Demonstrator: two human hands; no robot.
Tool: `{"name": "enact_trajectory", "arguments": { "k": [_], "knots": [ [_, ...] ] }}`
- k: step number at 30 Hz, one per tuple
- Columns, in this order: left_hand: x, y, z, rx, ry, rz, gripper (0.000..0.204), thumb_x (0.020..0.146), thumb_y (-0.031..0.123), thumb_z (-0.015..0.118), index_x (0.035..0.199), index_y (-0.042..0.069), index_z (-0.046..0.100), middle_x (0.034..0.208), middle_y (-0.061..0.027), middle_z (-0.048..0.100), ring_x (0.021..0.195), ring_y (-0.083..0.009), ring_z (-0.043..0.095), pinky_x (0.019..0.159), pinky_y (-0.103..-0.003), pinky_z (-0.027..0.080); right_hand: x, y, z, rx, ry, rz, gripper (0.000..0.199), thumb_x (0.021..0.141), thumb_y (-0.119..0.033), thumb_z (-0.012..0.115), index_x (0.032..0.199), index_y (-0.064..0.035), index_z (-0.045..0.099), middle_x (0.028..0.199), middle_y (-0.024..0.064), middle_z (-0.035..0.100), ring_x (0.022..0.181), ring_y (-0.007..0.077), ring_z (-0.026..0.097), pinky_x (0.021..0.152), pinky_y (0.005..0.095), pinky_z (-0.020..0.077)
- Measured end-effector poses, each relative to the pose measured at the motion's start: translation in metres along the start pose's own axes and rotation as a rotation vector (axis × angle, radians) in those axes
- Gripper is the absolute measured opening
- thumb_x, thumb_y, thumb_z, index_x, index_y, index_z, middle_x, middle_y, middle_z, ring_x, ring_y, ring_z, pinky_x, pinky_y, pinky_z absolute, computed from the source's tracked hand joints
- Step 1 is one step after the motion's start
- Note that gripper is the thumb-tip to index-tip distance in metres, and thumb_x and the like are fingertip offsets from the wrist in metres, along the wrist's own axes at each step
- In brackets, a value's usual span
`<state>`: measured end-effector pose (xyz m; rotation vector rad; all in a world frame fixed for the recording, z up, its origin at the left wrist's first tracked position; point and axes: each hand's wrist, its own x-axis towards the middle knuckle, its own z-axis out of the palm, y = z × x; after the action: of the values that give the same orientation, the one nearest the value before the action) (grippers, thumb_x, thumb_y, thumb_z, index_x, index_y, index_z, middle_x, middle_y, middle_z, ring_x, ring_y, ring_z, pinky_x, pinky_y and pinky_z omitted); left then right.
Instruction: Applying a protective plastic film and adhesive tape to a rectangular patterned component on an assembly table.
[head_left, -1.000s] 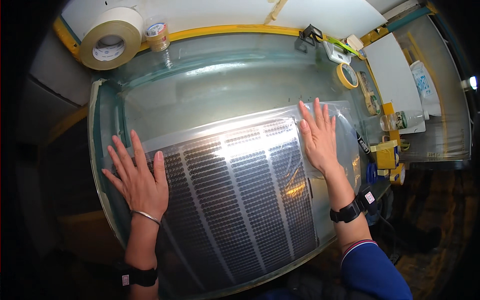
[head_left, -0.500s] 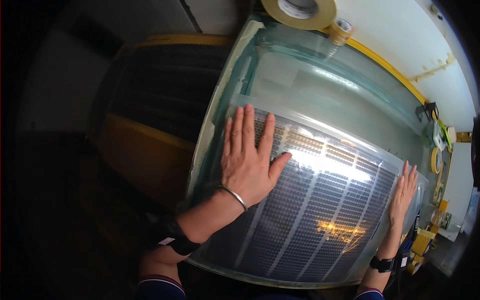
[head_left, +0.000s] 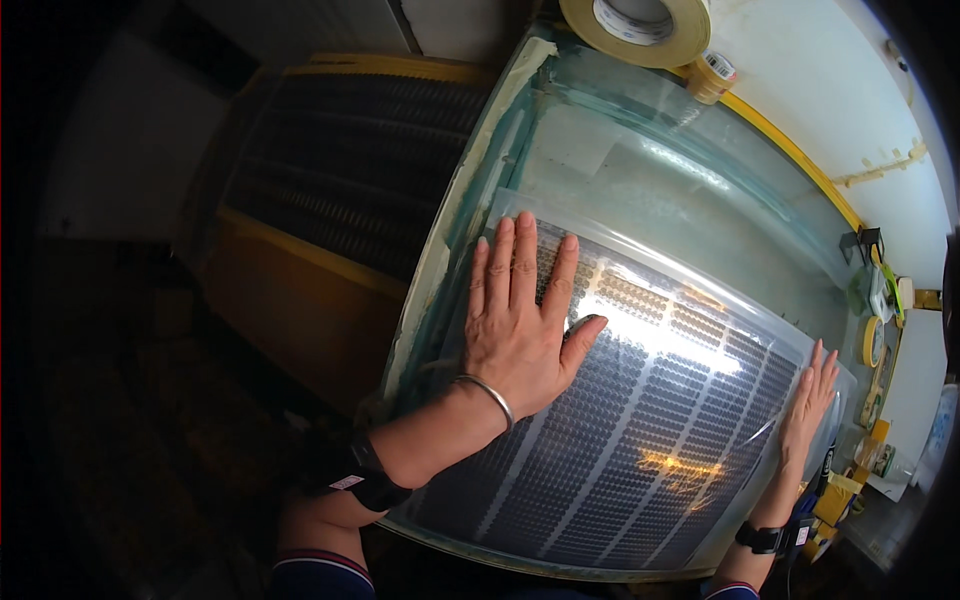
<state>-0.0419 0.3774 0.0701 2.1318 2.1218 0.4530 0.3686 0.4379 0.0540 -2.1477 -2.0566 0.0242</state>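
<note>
A person looks down at a glass-topped worktable (head_left: 640, 150) where a dark, dotted panel under a clear plastic sheet (head_left: 640, 420) lies flat, filling the lower middle of the view. Compared with a second ago, the view has swung to the person's left: the panel now sits right of centre, and a dark ribbed rack with a yellow frame (head_left: 330, 200) beside the table has come into sight. Both hands have stayed pressed on the sheet, which suggests the work of smoothing or holding it flat is continuing rather than finished.

The left hand (head_left: 520, 320) lies palm down near the panel's upper left corner, fingers straight and close together, thumb spread out to the side; it holds nothing and simply presses on the plastic. A thin bracelet (head_left: 487, 395) circles the wrist, with a dark band further up the forearm.

The right hand (head_left: 810, 400) is also flat and open, fingers together, resting on the panel's far right edge (small and bent by the lens).

At the table's far end sit a large roll of pale tape (head_left: 640, 25) and a smaller roll (head_left: 710, 75).
</note>
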Motion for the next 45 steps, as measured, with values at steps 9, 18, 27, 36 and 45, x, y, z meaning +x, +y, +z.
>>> {"name": "enact_trajectory", "arguments": {
  "k": [9, 18, 27, 36, 45],
  "knots": [
    [-0.002, 0.003, 0.002, 0.051, -0.006, -0.013, 0.066, 0.09, 0.042, 0.05, 0.141, 0.003, 0.031, 0.143, -0.0322, 0.02, 0.133, -0.0467, 0.019, 0.108, -0.055, 0.015, -0.01, -0.124, -0.004, -0.229, 0.167, -0.194, 0.047, 0.098, -0.036, 0.032, 0.143, -0.0227, 0.033, 0.154, 0.0101, 0.012, 0.142, 0.0316, 0.007, 0.111, 0.0522, -0.0017],
    [0.002, 0.01, 0.001, 0.041, 0.021, 0.012, 0.065, 0.09, 0.041, 0.05, 0.139, 0.001, 0.034, 0.142, -0.0324, 0.021, 0.132, -0.0471, 0.021, 0.108, -0.056, 0.017, 0.003, -0.063, -0.005, -0.051, -0.056, -0.091, 0.048, 0.099, -0.042, 0.022, 0.141, -0.0236, 0.037, 0.152, 0.0104, 0.018, 0.141, 0.0319, 0.01, 0.113, 0.0462, 0.0025],
    [0.037, 0.015, 0.02, -0.097, 0.175, -0.044, 0.046, 0.092, 0.032, 0.05, 0.115, -0.007, 0.043, 0.136, -0.0331, 0.03, 0.131, -0.0449, 0.025, 0.11, -0.054, 0.016, 0.005, -0.055, 0.003, 0.02, -0.021, -0.089, 0.05, 0.099, -0.044, 0.021, 0.14, -0.023, 0.039, 0.152, 0.012, 0.019, 0.141, 0.0321, 0.012, 0.113, 0.0465, 0.0038],
    [0.038, 0.021, 0.024, 0.023, 0.076, -0.093, 0.064, 0.095, 0.04, 0.037, 0.136, -0.008, 0.032, 0.146, -0.0309, 0.017, 0.138, -0.0426, 0.01, 0.109, -0.058, 0.005, 0.006, -0.048, 0.006, 0.017, -0.002, -0.102, 0.05, 0.099, -0.044, 0.021, 0.14, -0.0227, 0.039, 0.152, 0.011, 0.02, 0.14, 0.0335, 0.012, 0.112, 0.0478, 0.0038],
    [0.04, 0.022, 0.023, 0.02, 0.076, -0.059, 0.066, 0.094, 0.041, 0.035, 0.139, -0.007, 0.026, 0.147, -0.0313, 0.013, 0.138, -0.0429, 0.008, 0.108, -0.061, 0.001, 0.006, -0.044, -0.001, -0.002, -0.007, -0.071, 0.049, 0.099, -0.044, 0.022, 0.141, -0.0242, 0.038, 0.152, 0.0118, 0.019, 0.141, 0.0334, 0.011, 0.112, 0.048, 0.004]
  ]
}}
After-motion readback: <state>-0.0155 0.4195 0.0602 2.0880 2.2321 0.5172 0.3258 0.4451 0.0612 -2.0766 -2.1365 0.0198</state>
